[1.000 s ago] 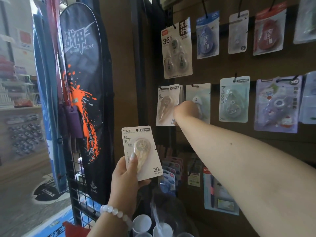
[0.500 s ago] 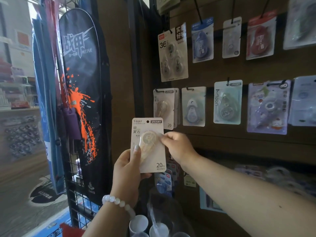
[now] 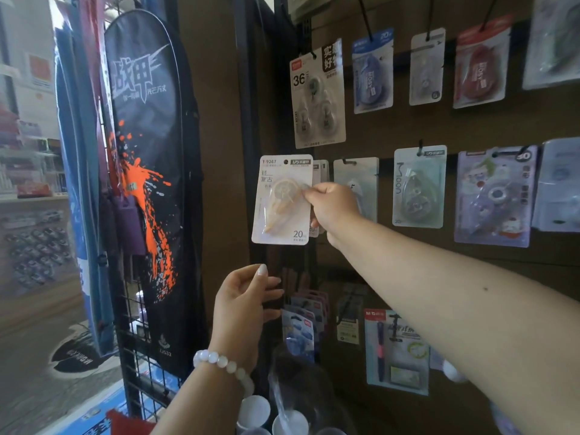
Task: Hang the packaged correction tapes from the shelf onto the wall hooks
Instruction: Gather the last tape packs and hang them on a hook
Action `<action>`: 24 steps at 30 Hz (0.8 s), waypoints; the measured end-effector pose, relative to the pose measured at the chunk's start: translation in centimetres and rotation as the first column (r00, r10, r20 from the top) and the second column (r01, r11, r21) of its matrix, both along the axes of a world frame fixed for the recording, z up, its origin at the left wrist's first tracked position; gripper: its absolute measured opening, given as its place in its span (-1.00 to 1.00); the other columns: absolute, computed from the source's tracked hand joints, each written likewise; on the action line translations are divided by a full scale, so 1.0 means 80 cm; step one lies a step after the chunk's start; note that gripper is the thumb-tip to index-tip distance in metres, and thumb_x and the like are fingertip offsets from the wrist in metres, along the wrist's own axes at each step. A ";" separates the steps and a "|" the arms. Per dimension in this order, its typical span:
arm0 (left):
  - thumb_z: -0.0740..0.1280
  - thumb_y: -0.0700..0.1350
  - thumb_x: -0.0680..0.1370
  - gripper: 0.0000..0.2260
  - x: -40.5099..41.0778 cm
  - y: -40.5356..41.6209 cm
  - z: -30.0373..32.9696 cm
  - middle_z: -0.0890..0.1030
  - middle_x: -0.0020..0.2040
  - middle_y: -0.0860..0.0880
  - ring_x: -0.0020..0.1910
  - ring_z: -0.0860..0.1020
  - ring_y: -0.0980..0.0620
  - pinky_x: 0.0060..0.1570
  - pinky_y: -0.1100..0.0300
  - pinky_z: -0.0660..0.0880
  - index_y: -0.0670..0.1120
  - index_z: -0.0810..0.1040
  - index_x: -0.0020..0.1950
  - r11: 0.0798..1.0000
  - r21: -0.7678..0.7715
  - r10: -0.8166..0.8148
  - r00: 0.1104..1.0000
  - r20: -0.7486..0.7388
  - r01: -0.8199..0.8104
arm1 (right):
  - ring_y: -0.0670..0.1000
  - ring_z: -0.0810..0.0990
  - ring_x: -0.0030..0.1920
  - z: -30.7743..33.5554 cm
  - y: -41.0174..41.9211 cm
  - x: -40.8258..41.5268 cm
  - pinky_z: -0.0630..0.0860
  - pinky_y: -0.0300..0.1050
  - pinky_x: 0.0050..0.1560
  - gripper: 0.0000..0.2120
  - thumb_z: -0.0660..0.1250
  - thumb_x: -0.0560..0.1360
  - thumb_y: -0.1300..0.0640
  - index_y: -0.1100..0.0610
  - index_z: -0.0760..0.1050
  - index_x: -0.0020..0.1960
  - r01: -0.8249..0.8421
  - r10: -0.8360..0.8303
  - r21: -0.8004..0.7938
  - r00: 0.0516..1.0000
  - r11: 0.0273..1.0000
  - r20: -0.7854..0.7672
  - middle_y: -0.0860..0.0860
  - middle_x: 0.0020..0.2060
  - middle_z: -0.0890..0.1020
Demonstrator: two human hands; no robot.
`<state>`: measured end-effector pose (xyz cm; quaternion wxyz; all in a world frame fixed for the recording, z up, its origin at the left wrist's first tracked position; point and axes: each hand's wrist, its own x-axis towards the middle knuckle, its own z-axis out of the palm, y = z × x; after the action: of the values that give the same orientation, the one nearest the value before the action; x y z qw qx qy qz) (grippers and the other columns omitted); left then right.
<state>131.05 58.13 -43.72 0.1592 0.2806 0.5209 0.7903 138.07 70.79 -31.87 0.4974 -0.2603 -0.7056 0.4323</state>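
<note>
The right hand pinches a packaged correction tape at its right edge, between thumb and curled fingers, and holds it upright in front of the brown wall panel. The card is just beside the same kind of packages already hanging on a hook behind it. The small hole at the top of the card is not on any hook yet. The left hand is lower, well apart from the card, with fingers loosely bent and nothing in its grip.

I judge that the step in hand is bringing this package to its hook. The next move calls for lining the hole up with the hook tip, which is hidden behind the card, and then pushing the card back along it. The one-sided pinch may let the card tilt.
</note>
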 end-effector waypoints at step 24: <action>0.35 -0.06 0.59 -0.89 -0.019 0.025 -0.026 0.62 -0.28 -0.05 -0.40 0.57 0.10 -0.43 0.24 0.48 -0.09 0.58 0.02 0.999 -0.030 -0.015 0.999 0.030 0.016 | 0.14 0.62 0.01 0.017 0.046 -0.034 0.52 -0.09 -0.12 -0.72 0.24 0.58 0.03 0.19 0.56 0.15 0.329 -0.359 0.162 0.908 0.930 0.217 0.11 0.01 0.64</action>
<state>129.53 60.16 -45.79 0.1770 0.2705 0.5281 0.7853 135.36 74.44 -30.48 0.4905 -0.4010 -0.7291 0.2589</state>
